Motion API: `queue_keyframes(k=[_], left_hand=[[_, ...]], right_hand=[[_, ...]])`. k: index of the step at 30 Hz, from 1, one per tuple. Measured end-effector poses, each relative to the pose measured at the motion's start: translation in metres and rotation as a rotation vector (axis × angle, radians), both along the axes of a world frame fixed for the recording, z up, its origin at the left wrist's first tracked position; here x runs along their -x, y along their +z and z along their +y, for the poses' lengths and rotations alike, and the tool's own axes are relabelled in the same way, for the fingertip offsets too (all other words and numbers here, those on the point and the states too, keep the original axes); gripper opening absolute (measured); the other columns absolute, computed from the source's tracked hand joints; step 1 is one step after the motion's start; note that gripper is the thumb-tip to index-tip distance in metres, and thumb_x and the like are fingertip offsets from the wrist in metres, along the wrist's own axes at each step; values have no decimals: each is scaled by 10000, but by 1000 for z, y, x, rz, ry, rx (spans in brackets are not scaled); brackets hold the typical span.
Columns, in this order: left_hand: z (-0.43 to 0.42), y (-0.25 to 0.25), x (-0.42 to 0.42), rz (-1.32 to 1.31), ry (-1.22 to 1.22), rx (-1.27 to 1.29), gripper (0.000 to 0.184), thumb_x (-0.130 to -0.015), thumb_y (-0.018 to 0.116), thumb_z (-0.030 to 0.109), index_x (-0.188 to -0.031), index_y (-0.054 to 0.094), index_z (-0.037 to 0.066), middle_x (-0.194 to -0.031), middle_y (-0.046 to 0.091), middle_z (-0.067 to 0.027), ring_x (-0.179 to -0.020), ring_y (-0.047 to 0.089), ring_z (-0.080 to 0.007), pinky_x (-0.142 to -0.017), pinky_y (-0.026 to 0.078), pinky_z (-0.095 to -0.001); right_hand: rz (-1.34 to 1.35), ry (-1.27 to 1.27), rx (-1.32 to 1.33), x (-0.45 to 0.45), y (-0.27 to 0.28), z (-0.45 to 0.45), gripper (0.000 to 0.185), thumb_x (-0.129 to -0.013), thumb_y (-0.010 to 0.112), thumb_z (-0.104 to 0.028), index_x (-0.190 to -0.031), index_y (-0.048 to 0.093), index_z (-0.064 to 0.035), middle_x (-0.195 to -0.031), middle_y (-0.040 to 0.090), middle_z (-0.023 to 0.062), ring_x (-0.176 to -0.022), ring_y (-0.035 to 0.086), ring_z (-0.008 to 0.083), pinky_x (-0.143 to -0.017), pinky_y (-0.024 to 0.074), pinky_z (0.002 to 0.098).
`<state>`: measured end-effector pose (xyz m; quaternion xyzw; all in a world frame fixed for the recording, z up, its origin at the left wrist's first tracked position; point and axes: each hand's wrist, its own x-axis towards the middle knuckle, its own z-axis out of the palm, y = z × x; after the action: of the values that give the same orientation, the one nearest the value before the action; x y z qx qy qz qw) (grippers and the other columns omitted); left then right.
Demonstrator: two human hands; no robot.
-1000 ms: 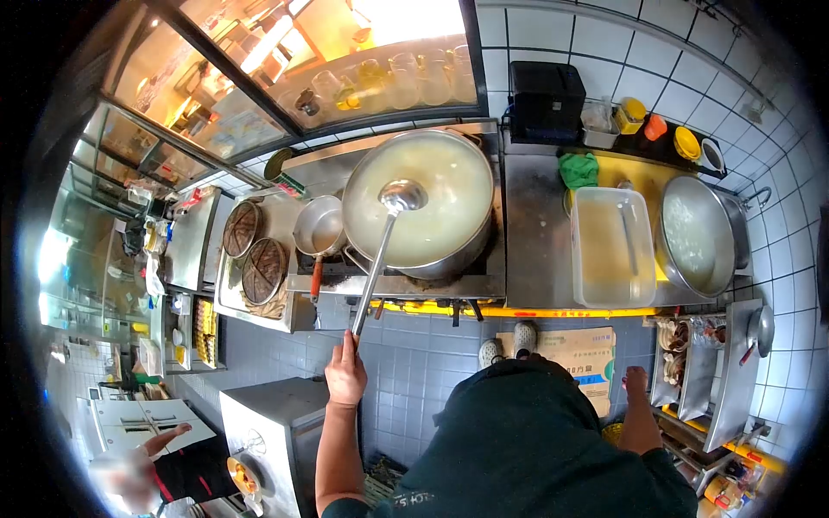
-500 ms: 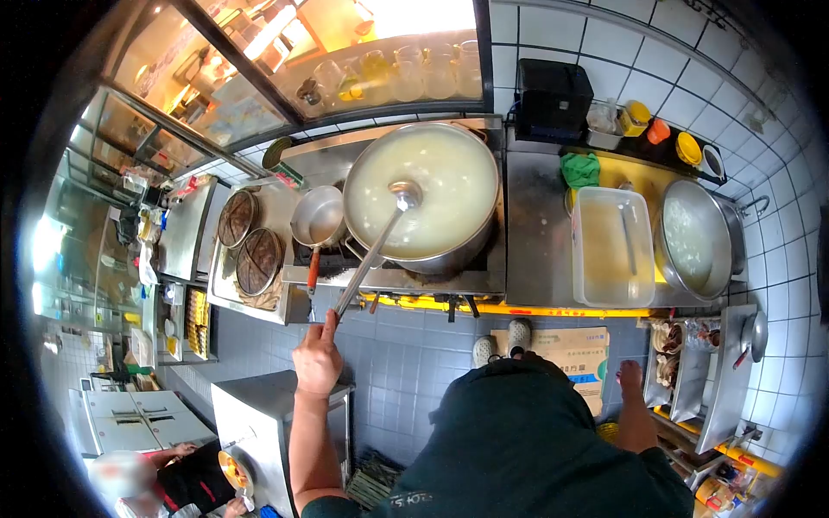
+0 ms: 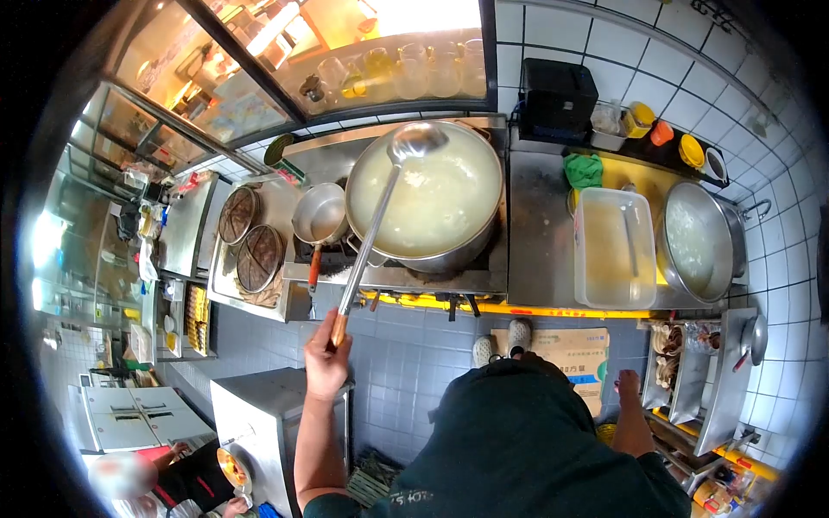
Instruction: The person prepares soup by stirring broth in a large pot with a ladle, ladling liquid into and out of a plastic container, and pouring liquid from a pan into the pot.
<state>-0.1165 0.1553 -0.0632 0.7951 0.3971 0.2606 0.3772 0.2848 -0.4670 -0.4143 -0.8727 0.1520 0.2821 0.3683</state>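
My left hand is wrapped round the wooden grip of a long-handled metal ladle. The ladle's bowl lies over the far part of a large steel stockpot, above the cloudy, pale soup with white bits in it. The pot stands on a stove. Beside it on the left is a small saucepan with a wooden handle. My right hand hangs low on the right, near the shelf unit, fingers curled, with nothing visible in it.
Two round dark covers lie on the left counter. To the right are a clear plastic tub, a green cloth and a steel basin. A metal cabinet stands at lower left; a co-worker is beyond it, by a plate of food.
The ladle's bowl has risen from the middle of the soup and moved towards the pot's far edge. My left hand has shifted slightly right.
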Motion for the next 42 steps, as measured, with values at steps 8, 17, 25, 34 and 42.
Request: queue_keyframes(k=[8,17,25,34,42], left_hand=[[-17,-123,7,103,133,284,340,-1012,564,277,-829,583,-9,-612,492,-12,-581,419,-98,-527,387,-301],[-29,-87,0,154,97,105,325,-1005,563,278,-871,590,-16,-648,554,-150,-580,516,-241,-571,441,-384],[-35,-82,3,136,101,160,291,-985,593,274,-911,608,-7,-685,581,-184,-607,569,-299,-590,462,-400],[-1,-66,10,-458,41,922,380,-1013,523,425,-880,568,72,-582,498,15,-428,424,-78,-395,306,-216],[120,-120,9,318,505,-310,322,-931,626,302,-842,575,-3,-770,650,-260,-768,636,-475,-668,503,-539]], right_hand=[[-673,1123,487,-29,-89,-73,177,-891,592,-200,-973,624,-47,-768,610,71,-571,622,184,-459,504,333],[-95,127,-56,-24,-10,6,194,-897,589,-205,-985,621,-35,-773,598,70,-598,621,184,-484,507,333],[-31,119,-24,-23,-2,17,176,-896,607,-197,-983,621,-45,-766,587,52,-591,616,180,-477,498,323],[-61,74,-24,-4,-7,10,170,-914,605,-206,-991,629,-56,-792,597,47,-601,625,185,-486,501,331],[-3,40,42,30,3,-18,220,-924,600,-260,-1011,639,-62,-868,632,73,-639,646,216,-541,521,345]])
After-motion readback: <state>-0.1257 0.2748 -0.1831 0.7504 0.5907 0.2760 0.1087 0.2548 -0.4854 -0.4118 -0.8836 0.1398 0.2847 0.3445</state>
